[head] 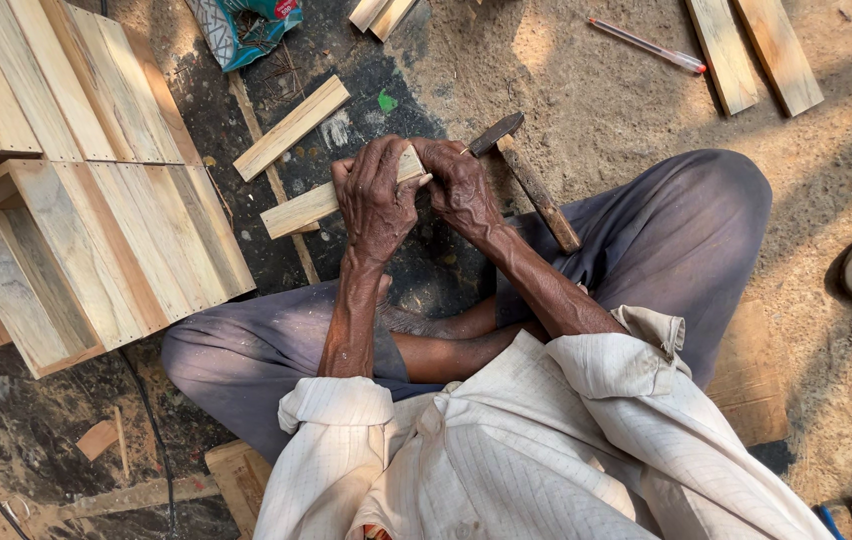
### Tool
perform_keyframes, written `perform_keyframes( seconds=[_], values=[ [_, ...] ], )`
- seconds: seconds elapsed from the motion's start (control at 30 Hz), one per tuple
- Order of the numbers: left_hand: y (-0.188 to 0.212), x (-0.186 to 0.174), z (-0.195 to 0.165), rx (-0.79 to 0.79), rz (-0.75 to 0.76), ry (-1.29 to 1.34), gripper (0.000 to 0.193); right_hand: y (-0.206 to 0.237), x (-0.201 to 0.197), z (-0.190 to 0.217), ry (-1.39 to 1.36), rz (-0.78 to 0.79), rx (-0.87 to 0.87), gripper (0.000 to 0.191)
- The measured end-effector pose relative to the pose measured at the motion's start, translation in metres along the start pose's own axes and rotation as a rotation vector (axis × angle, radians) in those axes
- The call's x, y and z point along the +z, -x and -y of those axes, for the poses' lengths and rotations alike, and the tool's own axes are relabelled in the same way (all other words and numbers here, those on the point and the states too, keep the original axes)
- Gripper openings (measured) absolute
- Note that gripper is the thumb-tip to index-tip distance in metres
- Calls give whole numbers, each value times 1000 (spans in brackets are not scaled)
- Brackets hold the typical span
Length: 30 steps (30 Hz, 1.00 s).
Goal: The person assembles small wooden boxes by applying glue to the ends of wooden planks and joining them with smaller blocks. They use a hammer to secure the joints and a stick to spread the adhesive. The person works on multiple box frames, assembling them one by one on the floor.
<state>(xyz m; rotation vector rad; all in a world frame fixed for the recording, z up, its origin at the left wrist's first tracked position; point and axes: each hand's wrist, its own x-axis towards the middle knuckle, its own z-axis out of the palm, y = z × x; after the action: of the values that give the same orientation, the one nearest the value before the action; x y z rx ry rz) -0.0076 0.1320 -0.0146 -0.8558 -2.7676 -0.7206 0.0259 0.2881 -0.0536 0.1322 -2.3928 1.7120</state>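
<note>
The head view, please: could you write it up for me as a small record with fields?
Setting: person seated cross-legged on dirt ground
Left hand: grips a short wooden strip
Right hand: at the strip's near end; whether it grips cannot be told
Hammer: lies on the ground just past the right hand
Left side: wooden crates
Also there: loose slat, pen, two planks

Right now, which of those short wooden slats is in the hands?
The slat crossing in front of the knees: the left hand and right hand grip its end. The similar slat beyond it lies untouched.
</note>
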Motion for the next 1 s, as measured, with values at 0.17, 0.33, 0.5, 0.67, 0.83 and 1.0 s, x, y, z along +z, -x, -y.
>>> perform_keyframes(
  seconds=[0.17,0.33,0.5,0.67,0.83,1.0],
  values=[
    [1,-2,-1,-11,13,5,46,1,0,-1,24,1,-12,51],
    [-1,-1,-1,-5,-3,-1,45,1,4,-6,48,-16,-33,51],
    [0,1,-2,-19,-33,9,44,3,7,-17,64,-33,-65,48],
    [1,5,-2,1,-106,43,47,3,4,-27,-10,23,40,55],
    [-1,8,0,-14,-126,79,51,3,-4,-29,-77,83,80,77],
    [0,13,0,-16,-126,62,53,7,-17,-16,128,108,143,81]
  ],
)
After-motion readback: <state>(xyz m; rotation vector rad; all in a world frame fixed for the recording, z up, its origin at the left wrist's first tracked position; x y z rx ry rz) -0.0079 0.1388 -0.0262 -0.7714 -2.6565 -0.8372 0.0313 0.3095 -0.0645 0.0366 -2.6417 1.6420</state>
